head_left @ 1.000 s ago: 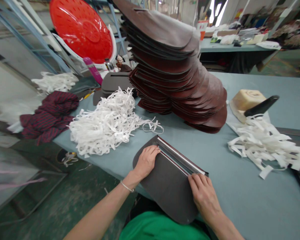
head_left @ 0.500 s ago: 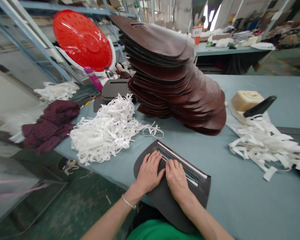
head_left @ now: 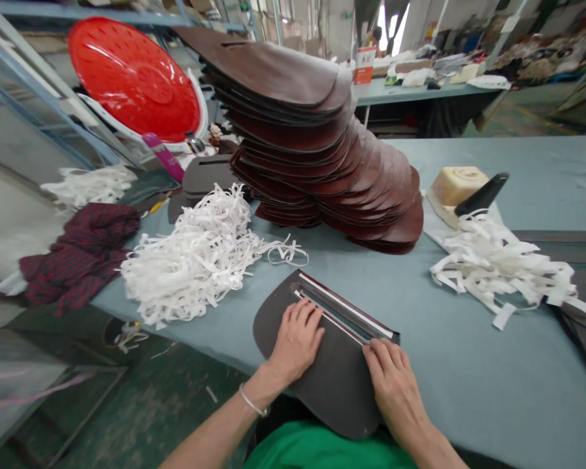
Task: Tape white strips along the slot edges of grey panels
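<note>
The right hand point(head_left: 395, 384) has slid rightward along the dark leather piece point(head_left: 336, 384), away from the left hand point(head_left: 295, 342).

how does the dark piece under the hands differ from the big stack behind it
The piece is one sheet lying flat; the stack is many sheets piled high and leaning. The piece shows a matt dark grey face; the stack is glossy reddish brown. The left hand and right hand rest on the piece; the stack stands farther back, untouched. Both share a half-rounded outline.
</note>
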### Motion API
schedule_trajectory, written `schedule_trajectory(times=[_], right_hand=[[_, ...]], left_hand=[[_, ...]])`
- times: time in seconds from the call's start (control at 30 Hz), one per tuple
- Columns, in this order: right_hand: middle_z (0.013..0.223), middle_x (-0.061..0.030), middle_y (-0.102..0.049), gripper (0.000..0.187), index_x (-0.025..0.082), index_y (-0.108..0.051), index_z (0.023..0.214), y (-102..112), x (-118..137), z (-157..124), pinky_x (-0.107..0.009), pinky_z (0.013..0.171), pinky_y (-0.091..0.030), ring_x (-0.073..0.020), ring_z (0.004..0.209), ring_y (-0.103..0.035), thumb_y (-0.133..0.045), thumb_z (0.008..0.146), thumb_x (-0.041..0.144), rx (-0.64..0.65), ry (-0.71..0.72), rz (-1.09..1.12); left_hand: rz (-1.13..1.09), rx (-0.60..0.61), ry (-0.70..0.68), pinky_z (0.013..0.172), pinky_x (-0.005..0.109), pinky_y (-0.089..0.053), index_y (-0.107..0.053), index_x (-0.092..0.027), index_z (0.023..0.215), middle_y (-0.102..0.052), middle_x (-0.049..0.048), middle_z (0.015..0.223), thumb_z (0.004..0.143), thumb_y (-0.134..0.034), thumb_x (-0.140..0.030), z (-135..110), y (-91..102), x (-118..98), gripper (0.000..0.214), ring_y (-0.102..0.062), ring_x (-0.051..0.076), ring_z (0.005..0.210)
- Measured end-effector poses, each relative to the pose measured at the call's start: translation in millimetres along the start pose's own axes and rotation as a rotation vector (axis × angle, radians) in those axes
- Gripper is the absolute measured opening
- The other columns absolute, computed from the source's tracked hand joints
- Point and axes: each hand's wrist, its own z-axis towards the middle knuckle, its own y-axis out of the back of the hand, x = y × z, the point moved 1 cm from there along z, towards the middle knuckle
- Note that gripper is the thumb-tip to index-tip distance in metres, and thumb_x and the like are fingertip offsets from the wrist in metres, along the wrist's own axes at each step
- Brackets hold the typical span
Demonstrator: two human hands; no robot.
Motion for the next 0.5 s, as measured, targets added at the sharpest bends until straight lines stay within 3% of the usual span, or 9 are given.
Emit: schedule_trajectory(times=[0.1, 0.2, 0.4, 0.5], right_hand=[[0.111, -0.0146, -0.059, 0.035, 0.01, -0.057, 0.113, -4.1, -1.3, -2.3, -0.044, 0.091, -0.041, -0.0263, 0.108, -0.049, -0.035, 0.086, 0.007, -0.023, 0.016, 0.018], [0.108, -0.0142, -0.061, 0.036, 0.01, -0.055, 0.116, -6.3, -4.5, -3.9, -0.043, 0.089, -0.042, -0.0249, 0.101, -0.052, -0.036, 0.086, 0.009, -0.036, 0.047, 0.024], [0.099, -0.0121, -0.064, 0.034, 0.013, -0.058, 0.107, -11.8, -4.0, -9.3, -0.043, 0.083, -0.043, -0.0252, 0.092, -0.056, -0.034, 0.084, 0.009, -0.15, -0.007, 0.068], [0.087, -0.0064, -0.066, 0.032, 0.018, -0.059, 0.103, -24.9, 14.7, -19.3, -0.035, 0.072, -0.043, -0.021, 0.08, -0.059, -0.038, 0.081, 0.007, -0.16, 0.039, 0.055]], left_hand=[[-0.09, 0.104, -0.125, 0.111, 0.049, -0.026, -0.041, -0.021, 0.133, -0.047, 0.0097, 0.135, 0.086, -0.049, -0.045, -7.3, -1.6, -35.0, 0.054, -0.034, 0.028, 0.132], [-0.128, 0.137, -0.124, 0.114, 0.048, -0.022, -0.036, -0.021, 0.137, -0.043, 0.0083, 0.14, 0.084, -0.049, -0.053, -12.2, 2.0, -49.6, 0.064, -0.028, 0.027, 0.136], [-0.116, 0.153, -0.015, 0.114, 0.049, -0.018, -0.029, -0.022, 0.141, -0.034, 0.0071, 0.147, 0.085, -0.049, -0.045, -15.8, 19.5, -18.4, 0.064, -0.023, 0.025, 0.138], [-0.113, 0.138, 0.037, 0.113, 0.05, -0.019, -0.034, -0.022, 0.138, -0.035, 0.0083, 0.145, 0.083, -0.051, -0.042, -10.3, 23.3, -3.2, 0.061, -0.023, 0.027, 0.137]])
